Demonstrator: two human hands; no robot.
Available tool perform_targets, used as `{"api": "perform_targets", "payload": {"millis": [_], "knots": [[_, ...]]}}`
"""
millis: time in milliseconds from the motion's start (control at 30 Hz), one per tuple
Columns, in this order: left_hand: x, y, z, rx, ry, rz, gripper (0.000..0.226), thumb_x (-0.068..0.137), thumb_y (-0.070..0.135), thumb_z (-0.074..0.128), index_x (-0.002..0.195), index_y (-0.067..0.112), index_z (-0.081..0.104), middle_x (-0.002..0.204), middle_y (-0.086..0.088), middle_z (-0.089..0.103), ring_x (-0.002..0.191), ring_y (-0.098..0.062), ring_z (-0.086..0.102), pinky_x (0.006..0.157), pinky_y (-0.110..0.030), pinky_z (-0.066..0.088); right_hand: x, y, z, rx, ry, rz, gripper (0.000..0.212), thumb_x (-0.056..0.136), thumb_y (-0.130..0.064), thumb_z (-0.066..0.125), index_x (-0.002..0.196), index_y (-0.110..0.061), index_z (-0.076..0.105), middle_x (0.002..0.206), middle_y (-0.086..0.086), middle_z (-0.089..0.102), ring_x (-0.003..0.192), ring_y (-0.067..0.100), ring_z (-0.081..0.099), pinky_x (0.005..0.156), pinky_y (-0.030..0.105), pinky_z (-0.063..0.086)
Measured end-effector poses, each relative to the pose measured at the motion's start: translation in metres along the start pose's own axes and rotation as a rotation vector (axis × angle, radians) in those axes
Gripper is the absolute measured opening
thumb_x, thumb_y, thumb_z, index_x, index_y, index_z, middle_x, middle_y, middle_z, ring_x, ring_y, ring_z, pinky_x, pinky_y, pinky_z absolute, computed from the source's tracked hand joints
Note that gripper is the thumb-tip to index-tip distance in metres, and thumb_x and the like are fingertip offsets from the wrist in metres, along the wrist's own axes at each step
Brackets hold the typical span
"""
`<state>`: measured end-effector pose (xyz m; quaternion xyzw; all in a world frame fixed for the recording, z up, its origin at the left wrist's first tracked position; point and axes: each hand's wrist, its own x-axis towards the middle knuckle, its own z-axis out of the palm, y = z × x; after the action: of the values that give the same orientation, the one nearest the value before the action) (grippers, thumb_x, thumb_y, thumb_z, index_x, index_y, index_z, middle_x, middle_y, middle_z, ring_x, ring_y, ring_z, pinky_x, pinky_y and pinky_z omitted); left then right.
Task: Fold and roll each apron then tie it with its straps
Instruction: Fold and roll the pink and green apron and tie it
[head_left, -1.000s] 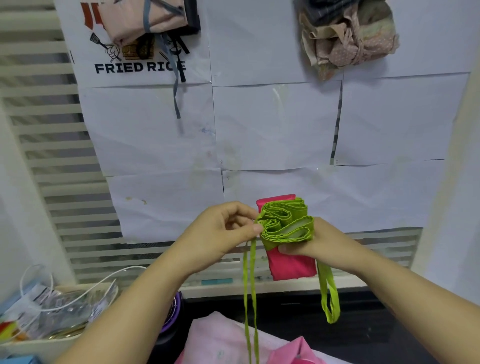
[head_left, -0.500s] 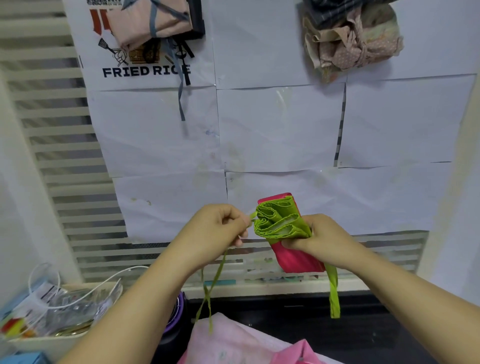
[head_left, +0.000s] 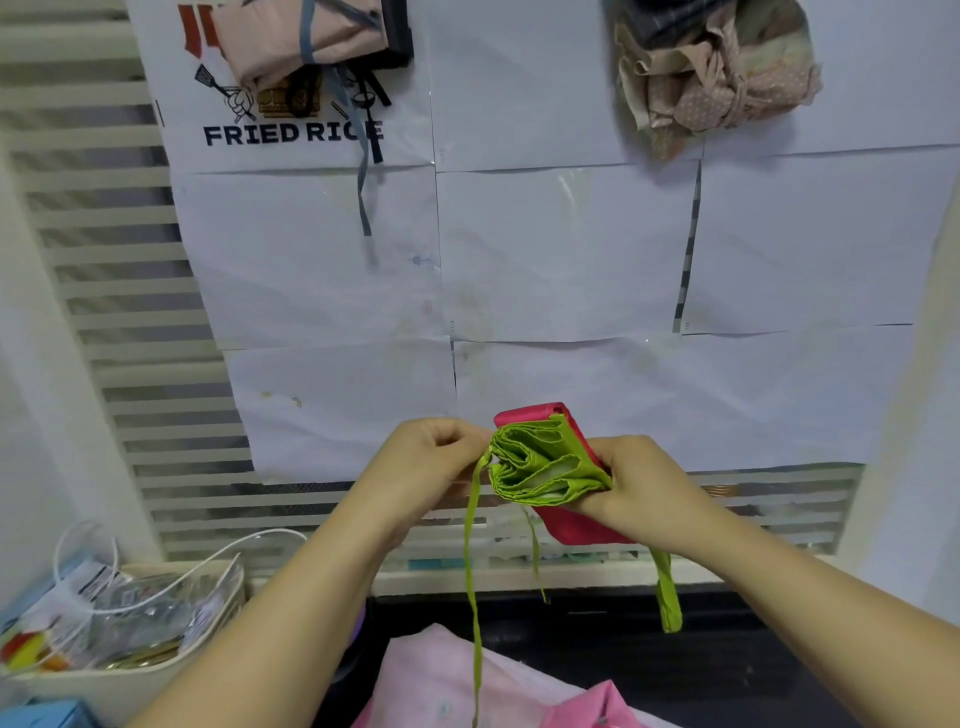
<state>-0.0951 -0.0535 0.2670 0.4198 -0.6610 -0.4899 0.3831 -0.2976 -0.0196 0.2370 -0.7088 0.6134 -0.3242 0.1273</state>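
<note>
Lower left: basket (head_left: 130, 675) of clutter. Then left hand (head_left: 423, 470), fingers curled, pinching a green strap (head_left: 467, 551) right at the roll's edge, loose end dangling over pink cloth (head_left: 457, 680). Centre: rolled apron (head_left: 545, 470), green inside, red outside, held in mid-air before the papered wall (head_left: 571, 249). Right hand (head_left: 647, 493) wrapped round its right side, gripping; second strap (head_left: 667, 592) hanging beneath.

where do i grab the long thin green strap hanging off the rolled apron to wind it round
Take the long thin green strap high up, where it leaves the rolled green-and-red apron, coming from the roll's left. The right hand covers the other side, and lower down the strap hangs slack, likely harder to control. The left hand pinches that spot.
</note>
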Motion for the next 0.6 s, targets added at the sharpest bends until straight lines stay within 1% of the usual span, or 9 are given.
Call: {"api": "perform_targets", "payload": {"millis": [100,167,233,333,400,467,533,567,600], "knots": [[0.003,-0.002,0.001,0.01,0.007,0.095,0.014,0.091,0.016,0.061,0.081,0.016,0.071,0.078,0.0,0.073,0.073,-0.014,0.066,0.073,-0.024,0.055,-0.001,0.001,-0.001,0.024,-0.019,-0.01,0.019,0.082,-0.04,0.068,0.079,-0.021,0.07,0.072,-0.004,0.069,0.071,0.01,0.064,0.068,0.032,0.054],[0.003,-0.003,0.002,0.013,0.004,0.159,0.012,0.09,0.013,0.062,0.085,0.019,0.071,0.076,0.003,0.073,0.072,-0.011,0.065,0.073,-0.022,0.054,-0.001,0.001,-0.003,0.031,-0.037,-0.021,0.023,0.082,-0.041,0.068,0.084,-0.019,0.071,0.075,-0.002,0.07,0.074,0.011,0.065,0.07,0.031,0.053],[0.002,-0.001,0.004,-0.03,-0.029,0.2,0.017,0.089,0.006,0.062,0.086,0.02,0.07,0.076,0.006,0.073,0.072,-0.007,0.066,0.069,-0.018,0.054,-0.002,-0.001,-0.004,0.043,-0.067,-0.052,0.024,0.081,-0.042,0.069,0.086,-0.018,0.072,0.077,-0.002,0.071,0.073,0.006,0.063,0.067,0.024,0.051],[-0.001,0.002,0.006,-0.02,-0.109,0.273,0.029,0.089,0.0,0.059,0.09,0.028,0.068,0.078,0.016,0.072,0.075,0.0,0.066,0.07,-0.011,0.05,-0.004,-0.005,-0.006,0.066,-0.103,-0.083,0.014,0.082,-0.033,0.072,0.076,-0.021,0.069,0.069,-0.005,0.068,0.062,-0.002,0.054,0.06,0.017,0.045],[0.0,0.003,0.005,0.124,-0.147,0.335,0.036,0.09,0.003,0.06,0.096,0.039,0.066,0.082,0.016,0.072,0.077,-0.005,0.063,0.072,-0.015,0.052,-0.004,-0.007,-0.006,0.075,-0.147,-0.086,0.022,0.082,-0.027,0.072,0.064,-0.026,0.061,0.059,-0.011,0.061,0.055,-0.003,0.049,0.053,0.013,0.039],[0.001,0.01,0.0,0.338,-0.186,0.394,0.039,0.091,0.009,0.061,0.1,0.046,0.064,0.088,0.014,0.071,0.074,-0.009,0.061,0.074,-0.022,0.054,-0.004,-0.007,-0.006,0.061,-0.196,-0.087,0.025,0.082,-0.026,0.073,0.063,-0.03,0.058,0.06,-0.013,0.06,0.057,-0.005,0.051,0.055,0.01,0.038],[0.004,0.023,-0.005,0.527,-0.245,0.418,0.034,0.093,0.013,0.059,0.104,0.044,0.066,0.092,0.011,0.072,0.08,-0.01,0.066,0.079,-0.023,0.052,-0.002,-0.007,-0.005,0.012,-0.246,-0.093,0.014,0.081,-0.027,0.073,0.071,-0.026,0.064,0.071,-0.007,0.066,0.066,-0.002,0.057,0.06,0.014,0.044],[0.005,0.031,-0.006,0.598,-0.28,0.403,0.029,0.094,0.014,0.058,0.106,0.039,0.068,0.092,0.011,0.072,0.084,-0.008,0.067,0.08,-0.021,0.051,-0.001,-0.007,-0.004,-0.021,-0.267,-0.099,0.011,0.08,-0.028,0.073,0.075,-0.022,0.066,0.076,-0.004,0.068,0.069,0.001,0.059,0.064,0.019,0.047],[0.006,0.037,-0.006,0.665,-0.315,0.381,0.026,0.094,0.016,0.057,0.108,0.033,0.07,0.09,0.011,0.072,0.083,-0.002,0.066,0.078,-0.017,0.05,-0.001,-0.009,-0.003,-0.052,-0.284,-0.103,0.011,0.08,-0.029,0.073,0.077,-0.021,0.066,0.079,-0.002,0.068,0.072,0.003,0.06,0.068,0.024,0.048]]}}
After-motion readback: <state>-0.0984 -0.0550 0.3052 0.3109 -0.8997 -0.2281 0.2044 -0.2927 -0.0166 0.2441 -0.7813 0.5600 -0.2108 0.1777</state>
